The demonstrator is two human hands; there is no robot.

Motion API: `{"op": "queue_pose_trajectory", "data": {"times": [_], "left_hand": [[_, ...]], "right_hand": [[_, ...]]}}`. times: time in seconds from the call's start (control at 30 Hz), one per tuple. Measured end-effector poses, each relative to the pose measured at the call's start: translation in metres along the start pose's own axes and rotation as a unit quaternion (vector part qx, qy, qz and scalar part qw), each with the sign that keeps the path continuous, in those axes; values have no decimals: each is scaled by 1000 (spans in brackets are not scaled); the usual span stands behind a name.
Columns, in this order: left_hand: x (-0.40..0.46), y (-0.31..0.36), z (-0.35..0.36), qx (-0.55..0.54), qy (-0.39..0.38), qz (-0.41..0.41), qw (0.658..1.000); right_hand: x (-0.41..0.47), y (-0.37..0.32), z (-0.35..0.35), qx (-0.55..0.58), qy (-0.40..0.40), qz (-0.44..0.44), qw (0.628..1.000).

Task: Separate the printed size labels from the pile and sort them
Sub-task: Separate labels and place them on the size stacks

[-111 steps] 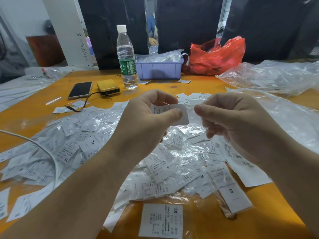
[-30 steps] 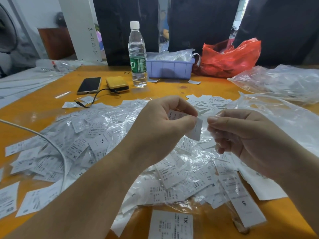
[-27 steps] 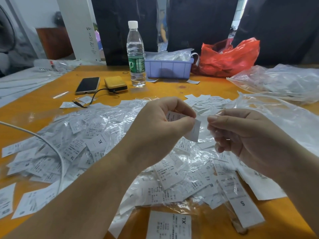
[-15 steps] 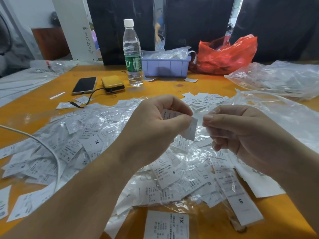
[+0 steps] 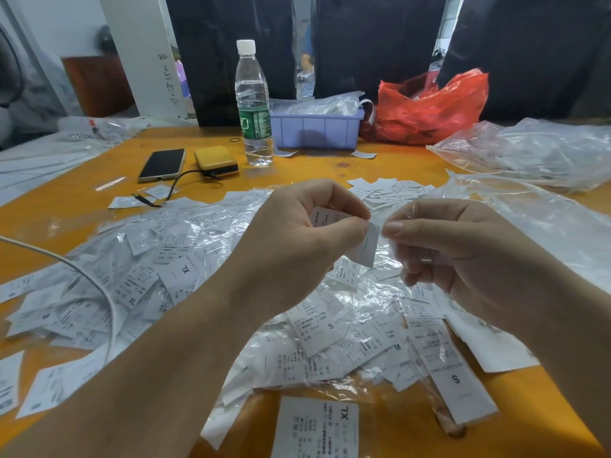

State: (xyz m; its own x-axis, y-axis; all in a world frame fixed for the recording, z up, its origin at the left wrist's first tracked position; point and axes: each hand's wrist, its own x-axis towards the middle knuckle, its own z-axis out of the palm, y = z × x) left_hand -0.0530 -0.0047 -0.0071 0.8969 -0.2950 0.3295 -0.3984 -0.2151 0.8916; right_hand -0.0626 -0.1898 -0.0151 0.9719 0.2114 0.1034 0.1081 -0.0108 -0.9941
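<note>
One label marked XL [image 5: 317, 428] lies flat at the near edge of the orange table [image 5: 390, 170], just beside a long strip marked S [image 5: 458, 378] to its right; behind them the pile of printed size labels [image 5: 158, 276] spreads wide across the table, mixed with crumpled clear film, with the letters S, M and XL readable on several pieces; a white cable [image 5: 99, 292] curves over the pile's left part. Above the pile both hands are raised; the left hand [image 5: 297, 246] has its grip curled, thumb and forefinger pinching a white label [image 5: 365, 246] that hangs folded from the fingertips (some print shows on the part tucked inside the hand); the right hand [image 5: 456, 246] is just beside it, its grip also curled, thumb and forefinger pinching a scrap of clear film [image 5: 380, 219] at the label's upper edge. Beyond the hands a small heap of separated labels [image 5: 390, 190] sits on the table, apart from the main pile; a large clear plastic sheet [image 5: 535, 219] lies to the right. Farther back are a dark phone [image 5: 162, 164], a yellow power bank [image 5: 215, 161] with a black cord, an upright water bottle [image 5: 254, 107], a lilac bin [image 5: 317, 128] holding clear bags, a red plastic bag [image 5: 429, 107], and more clear bags [image 5: 535, 150] at the far right.
</note>
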Motion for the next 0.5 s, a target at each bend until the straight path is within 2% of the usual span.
{"op": "queue_pose_trajectory", "data": {"times": [0.5], "left_hand": [[1, -4, -2, 9, 2, -3, 1000]], "right_hand": [[-3, 0, 7, -33, -36, -33, 998]]}}
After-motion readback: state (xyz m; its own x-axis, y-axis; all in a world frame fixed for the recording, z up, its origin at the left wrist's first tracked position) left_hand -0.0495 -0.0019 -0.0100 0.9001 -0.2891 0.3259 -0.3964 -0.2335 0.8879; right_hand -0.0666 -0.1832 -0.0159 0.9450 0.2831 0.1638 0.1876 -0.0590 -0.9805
